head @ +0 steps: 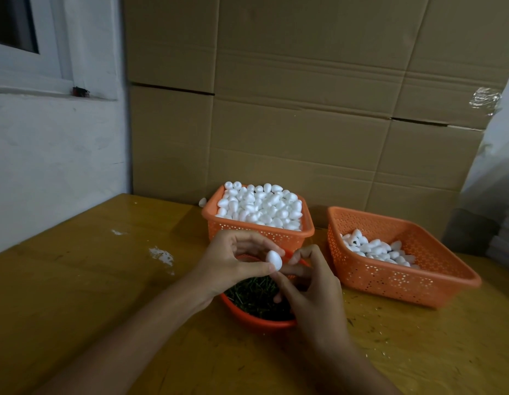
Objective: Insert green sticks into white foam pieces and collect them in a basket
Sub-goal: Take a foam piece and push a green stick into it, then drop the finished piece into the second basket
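Cardboard wall (pixel 304 109), window (pixel 19 38) at left, smeared yellow table (pixel 91 295) bearing orange baskets (pixel 404 283)

Of the person only the two arms show: the left forearm (pixel 150 332) and the right forearm (pixel 341 357) are bare along all their visible length, slim and smooth, narrowing to slender wrists. The left hand (pixel 233 266) and the right hand (pixel 313 286) are bare as well, with long thin fingers, plainly marked knuckles and short, pale nails.
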Demonstrator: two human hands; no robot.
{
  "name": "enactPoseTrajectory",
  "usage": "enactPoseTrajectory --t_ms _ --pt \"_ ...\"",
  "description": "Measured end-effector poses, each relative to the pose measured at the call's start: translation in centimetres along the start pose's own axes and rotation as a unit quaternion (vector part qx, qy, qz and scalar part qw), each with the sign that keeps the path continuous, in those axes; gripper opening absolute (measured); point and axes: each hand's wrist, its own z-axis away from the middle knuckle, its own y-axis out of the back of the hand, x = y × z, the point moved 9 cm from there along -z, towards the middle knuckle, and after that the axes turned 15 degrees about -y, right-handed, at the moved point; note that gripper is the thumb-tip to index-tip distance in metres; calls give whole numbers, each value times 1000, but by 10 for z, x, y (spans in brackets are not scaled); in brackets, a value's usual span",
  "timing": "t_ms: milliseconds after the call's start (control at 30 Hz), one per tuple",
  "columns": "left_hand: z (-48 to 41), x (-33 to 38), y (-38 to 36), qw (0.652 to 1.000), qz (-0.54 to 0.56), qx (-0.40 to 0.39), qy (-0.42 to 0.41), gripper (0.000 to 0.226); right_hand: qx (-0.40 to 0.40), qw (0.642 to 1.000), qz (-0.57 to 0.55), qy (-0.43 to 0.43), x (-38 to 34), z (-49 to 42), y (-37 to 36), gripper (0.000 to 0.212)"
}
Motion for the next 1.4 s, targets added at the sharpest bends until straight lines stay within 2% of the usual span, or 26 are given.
enactPoseTrajectory --t_ms 667,767,867,933,1033,1133,1233,1400 --pt "-1 -4 -2 999 26 -15 -18 24 0 1000 -4 9 2 0 -2 33" --pt "-1 -2 -3 999 36 -3 -35 33 -2 1000 7 20 -5 -3 2 30" --pt "1 0 -7 998 13 10 -59 46 47 999 -12 3 -11 -17 32 31" --pt "3 1 -11 996 -47 4 -77 38 123 992 -23 -12 -9 -29 70 31" --pt "6 6 -19 972 -200 -42 -118 20 254 965 66 -3 -6 -38 127 33" --pt "9 9 -33 939 -295 -96 -150 25 313 928 201 -20 12 -45 155 32" --pt "10 10 -33 939 -294 -94 -152 30 275 907 312 -65 39 -56 159 32" --pt "11 9 -32 942 -289 -99 -143 31 220 872 423 -115 52 -67 167 37"
